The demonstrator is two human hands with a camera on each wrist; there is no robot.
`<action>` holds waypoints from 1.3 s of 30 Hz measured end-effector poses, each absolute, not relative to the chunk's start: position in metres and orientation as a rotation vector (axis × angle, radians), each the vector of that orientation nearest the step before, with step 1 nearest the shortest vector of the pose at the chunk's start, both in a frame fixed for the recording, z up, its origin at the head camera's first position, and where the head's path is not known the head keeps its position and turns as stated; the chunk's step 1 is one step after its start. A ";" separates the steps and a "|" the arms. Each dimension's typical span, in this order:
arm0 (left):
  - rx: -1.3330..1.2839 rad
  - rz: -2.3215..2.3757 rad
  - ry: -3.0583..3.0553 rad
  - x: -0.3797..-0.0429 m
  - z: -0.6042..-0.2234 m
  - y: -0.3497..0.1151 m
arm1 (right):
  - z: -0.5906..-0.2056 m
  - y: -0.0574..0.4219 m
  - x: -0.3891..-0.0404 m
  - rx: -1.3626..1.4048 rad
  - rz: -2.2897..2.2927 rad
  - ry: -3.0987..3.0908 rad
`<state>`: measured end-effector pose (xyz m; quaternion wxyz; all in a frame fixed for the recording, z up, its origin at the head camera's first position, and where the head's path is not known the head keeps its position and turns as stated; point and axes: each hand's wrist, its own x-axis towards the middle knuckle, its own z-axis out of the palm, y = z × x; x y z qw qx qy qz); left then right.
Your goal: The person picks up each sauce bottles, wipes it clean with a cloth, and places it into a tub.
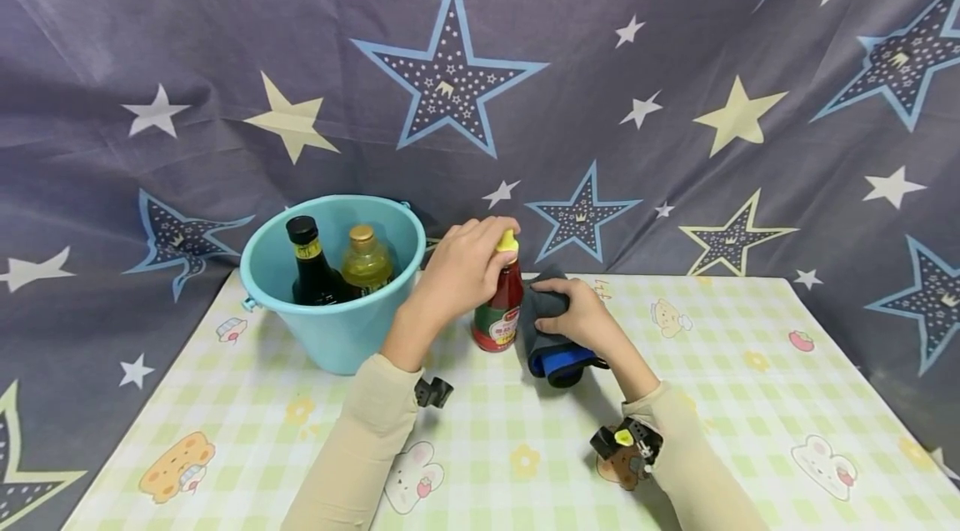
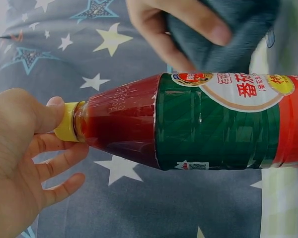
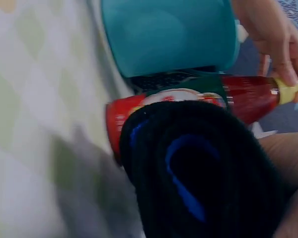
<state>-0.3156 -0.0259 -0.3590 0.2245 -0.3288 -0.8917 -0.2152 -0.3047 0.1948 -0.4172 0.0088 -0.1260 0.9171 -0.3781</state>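
Note:
My left hand (image 1: 467,262) pinches the yellow cap (image 2: 65,123) of a tomato ketchup bottle (image 1: 498,316) from above; thumb and index finger are on the cap while the other fingers spread loosely below it. The bottle stands upright on the table, red sauce inside and a green and red label round it. Close on its right side, my right hand (image 1: 581,313) grips a folded dark grey cloth (image 1: 542,329) with a blue inner side. In the right wrist view the cloth's rolled folds (image 3: 198,163) cover part of the bottle.
Left of the bottle, a light blue bucket (image 1: 341,327) holds a dark bottle with a black cap (image 1: 313,264) and a yellow oil bottle (image 1: 365,260). A checked, cartoon-printed cover (image 1: 480,464) lies over the table. Behind hangs a star-patterned curtain (image 1: 525,131).

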 end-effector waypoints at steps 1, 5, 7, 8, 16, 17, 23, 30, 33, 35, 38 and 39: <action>-0.909 -0.595 -2.461 -0.316 -0.359 -0.026 | -0.414 0.197 -0.304 -0.394 -1.200 2.875; -0.911 -0.596 -2.468 -0.316 -0.358 -0.025 | -0.397 0.204 -0.299 -0.403 -1.335 2.896; -0.908 -0.594 -2.475 -0.316 -0.358 -0.025 | -0.389 0.206 -0.295 -0.392 -1.436 2.887; -0.908 -0.597 -2.477 -0.315 -0.357 -0.025 | -0.385 0.206 -0.294 -0.390 -1.492 2.881; -0.910 -0.578 -2.481 -0.317 -0.359 -0.027 | -0.378 0.201 -0.286 -0.512 -1.816 2.808; -0.912 -0.575 -2.478 -0.317 -0.359 -0.027 | -0.379 0.200 -0.286 -0.549 -1.825 2.795; -0.912 -0.586 -2.476 -0.316 -0.359 -0.027 | -0.387 0.197 -0.291 -0.643 -1.805 2.729; -0.915 -0.584 -2.456 -0.314 -0.360 -0.027 | -0.397 0.202 -0.298 -0.753 -1.730 2.705; -0.920 -0.573 -2.441 -0.313 -0.360 -0.026 | -0.400 0.205 -0.300 -0.790 -1.717 2.670; -0.919 -0.566 -2.434 -0.314 -0.360 -0.026 | -0.401 0.207 -0.302 -0.797 -1.699 2.668; -0.915 -0.559 -2.430 -0.314 -0.360 -0.026 | -0.403 0.208 -0.304 -0.777 -1.669 2.671; -0.915 -0.557 -2.429 -0.314 -0.360 -0.026 | -0.404 0.208 -0.305 -0.766 -1.662 2.669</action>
